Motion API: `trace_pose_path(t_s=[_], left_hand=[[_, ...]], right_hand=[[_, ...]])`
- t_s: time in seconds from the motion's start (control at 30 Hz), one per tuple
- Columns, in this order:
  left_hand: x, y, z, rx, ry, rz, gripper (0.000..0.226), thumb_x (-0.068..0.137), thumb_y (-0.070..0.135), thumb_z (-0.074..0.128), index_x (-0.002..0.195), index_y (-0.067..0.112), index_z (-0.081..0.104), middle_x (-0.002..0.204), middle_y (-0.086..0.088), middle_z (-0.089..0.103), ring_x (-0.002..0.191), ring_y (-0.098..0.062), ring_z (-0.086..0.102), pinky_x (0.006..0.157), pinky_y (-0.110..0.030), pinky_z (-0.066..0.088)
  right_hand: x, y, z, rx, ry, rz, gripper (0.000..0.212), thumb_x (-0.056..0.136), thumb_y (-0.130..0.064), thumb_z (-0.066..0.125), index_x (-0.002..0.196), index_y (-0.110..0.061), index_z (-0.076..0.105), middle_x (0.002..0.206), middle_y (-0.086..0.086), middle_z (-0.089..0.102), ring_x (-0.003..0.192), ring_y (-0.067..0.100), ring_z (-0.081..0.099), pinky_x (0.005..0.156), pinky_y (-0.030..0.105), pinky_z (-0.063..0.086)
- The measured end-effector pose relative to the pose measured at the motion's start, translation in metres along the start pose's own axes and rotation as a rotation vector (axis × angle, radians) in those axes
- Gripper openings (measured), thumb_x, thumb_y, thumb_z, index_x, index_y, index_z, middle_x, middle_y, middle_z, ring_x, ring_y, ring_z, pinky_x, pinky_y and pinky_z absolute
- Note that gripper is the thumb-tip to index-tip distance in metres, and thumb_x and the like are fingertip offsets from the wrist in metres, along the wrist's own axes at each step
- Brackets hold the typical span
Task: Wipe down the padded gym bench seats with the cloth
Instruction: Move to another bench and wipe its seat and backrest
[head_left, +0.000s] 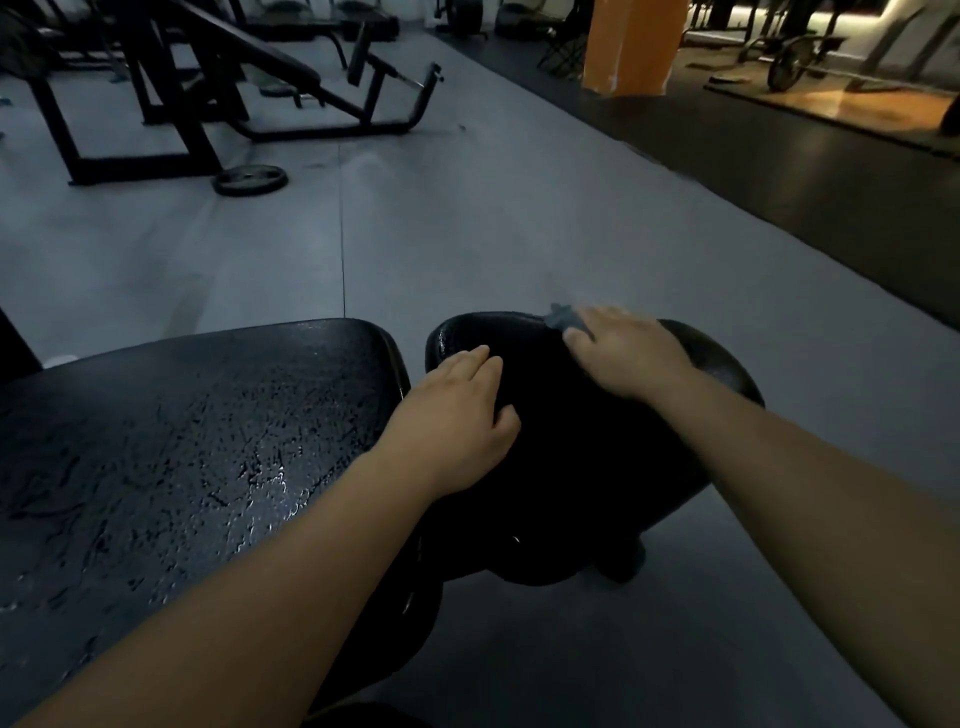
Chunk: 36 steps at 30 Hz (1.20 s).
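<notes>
Pressing flat, fingers (584, 340) of the right hand (628, 358) pin the grey cloth (562, 317) at the small seat pad's (571, 467) 1 o'clock rim. The left hand (460, 415) rests loose-fingered at 9 o'clock. Wiping this pad seems the step in hand; next, sweep toward 6 o'clock, then the larger pad (208, 441) at 9. A weight plate (250, 180) lies well clear, 11 o'clock.

The left hand (457, 410) is resting its fingers (478, 364) on the smaller padded surface (571, 457). The right hand (623, 353) is pressing the cloth (563, 317) at that surface's far edge, ahead and right of the left fingers. The larger padded surface (182, 441) is sitting just left of them. A weight plate (250, 180) is lying on the floor (467, 234) far beyond, beside a machine frame (171, 104).
</notes>
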<state>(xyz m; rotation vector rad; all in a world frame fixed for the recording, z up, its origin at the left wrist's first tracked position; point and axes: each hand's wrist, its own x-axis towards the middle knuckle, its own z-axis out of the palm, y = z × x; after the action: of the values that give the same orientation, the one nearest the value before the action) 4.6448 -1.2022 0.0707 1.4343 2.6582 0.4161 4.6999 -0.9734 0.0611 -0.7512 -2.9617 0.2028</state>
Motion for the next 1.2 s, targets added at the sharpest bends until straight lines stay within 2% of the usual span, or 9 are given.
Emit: trace_pose_path(t_s=[0.23,0.37,0.57,0.7,0.77,0.83,0.9,1.0,1.2], left_hand=[[0.07,-0.011,-0.006,0.072,-0.05,0.164,0.063,0.1,0.045,0.04,0.153,0.011,0.03,0.162,-0.01,0.026,0.148,-0.024,0.023,0.12,-0.035,0.017],[0.104,-0.007,-0.002,0.043,-0.115,0.203,0.059,0.097,0.046,0.041,0.144,0.011,0.04,0.155,-0.01,0.038,0.139,-0.026,0.038,0.114,-0.038,0.03],[0.104,-0.002,-0.007,0.021,-0.221,0.172,0.071,0.098,0.05,0.041,0.155,0.011,0.025,0.164,-0.009,0.018,0.151,-0.025,0.016,0.123,-0.04,0.016],[0.081,0.007,-0.032,0.019,-0.233,0.111,0.075,0.098,0.048,0.043,0.157,0.01,0.017,0.166,-0.009,0.012,0.153,-0.026,0.01,0.124,-0.041,0.012],[0.068,0.016,-0.058,0.012,-0.227,0.088,0.074,0.098,0.045,0.044,0.157,0.01,0.017,0.166,-0.01,0.012,0.152,-0.026,0.011,0.124,-0.042,0.011],[0.056,0.028,-0.093,-0.002,-0.22,0.088,0.072,0.098,0.043,0.045,0.156,0.01,0.018,0.165,-0.01,0.014,0.152,-0.027,0.011,0.124,-0.044,0.012],[0.045,0.043,-0.129,-0.006,-0.208,0.098,0.072,0.097,0.042,0.046,0.156,0.011,0.019,0.165,-0.01,0.015,0.152,-0.027,0.011,0.124,-0.045,0.013],[0.028,0.07,-0.185,0.017,-0.207,0.113,0.073,0.097,0.043,0.044,0.157,0.012,0.016,0.166,-0.008,0.014,0.152,-0.025,0.011,0.124,-0.042,0.01],[0.008,0.151,-0.304,-0.013,-0.192,0.205,0.075,0.096,0.05,0.036,0.158,0.017,0.013,0.167,-0.005,0.011,0.153,-0.023,0.009,0.122,-0.039,0.008]], right_hand=[[0.028,-0.036,0.006,0.006,0.02,0.016,0.045,0.101,-0.052,0.028,0.133,-0.033,0.053,0.14,0.004,0.058,0.122,0.029,0.056,0.101,0.043,0.043],[0.014,-0.01,0.011,-0.018,0.097,0.139,0.045,0.102,-0.045,0.03,0.129,-0.021,0.056,0.133,0.009,0.06,0.122,0.03,0.052,0.104,0.043,0.039],[-0.03,-0.028,0.013,0.038,0.129,0.605,0.059,0.104,-0.048,0.027,0.157,-0.021,0.027,0.166,0.006,0.017,0.153,0.026,0.01,0.124,0.044,0.009],[-0.077,-0.045,0.011,0.271,0.24,0.46,0.038,0.103,-0.015,0.045,0.139,-0.009,0.055,0.15,0.01,0.049,0.143,0.031,0.038,0.117,0.045,0.031],[-0.09,-0.052,-0.014,0.529,0.229,0.505,0.031,0.103,-0.007,0.043,0.128,-0.005,0.061,0.13,0.009,0.061,0.124,0.028,0.055,0.1,0.031,0.041],[-0.1,-0.063,-0.055,0.662,0.253,0.606,0.031,0.106,-0.011,0.039,0.129,-0.008,0.058,0.122,0.002,0.059,0.114,0.019,0.056,0.085,0.017,0.038],[-0.111,-0.075,-0.099,0.677,0.289,0.621,0.035,0.107,-0.016,0.038,0.138,-0.011,0.053,0.136,0.0,0.056,0.122,0.014,0.052,0.091,0.01,0.034],[-0.131,-0.088,-0.163,0.669,0.323,0.551,0.037,0.104,-0.022,0.035,0.136,-0.013,0.053,0.141,0.002,0.053,0.126,0.022,0.052,0.103,0.031,0.043],[-0.178,-0.075,-0.303,0.618,0.376,0.568,0.04,0.101,-0.027,0.035,0.134,-0.016,0.053,0.156,0.011,0.036,0.142,0.03,0.038,0.113,0.047,0.038]])
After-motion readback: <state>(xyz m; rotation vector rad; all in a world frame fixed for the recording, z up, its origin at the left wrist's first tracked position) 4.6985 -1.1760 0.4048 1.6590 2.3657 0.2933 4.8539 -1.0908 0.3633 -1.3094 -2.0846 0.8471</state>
